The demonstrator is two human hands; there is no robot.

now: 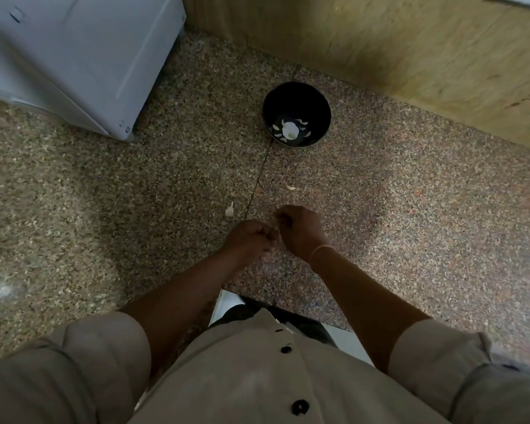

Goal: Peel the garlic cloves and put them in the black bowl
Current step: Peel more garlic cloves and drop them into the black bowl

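The black bowl stands on the speckled stone counter, far from me near the wooden wall; pale garlic pieces lie in its bottom. My left hand and my right hand meet above the counter's near middle, fingers curled, pinching a small garlic clove between them; the clove is mostly hidden. One unpeeled clove lies just beyond my left hand. A smaller pale piece lies beyond my right hand.
A grey-white appliance fills the far left corner. A yellowish wooden wall runs along the back and right. The counter's front edge lies near my shirt, with a white and dark object below it.
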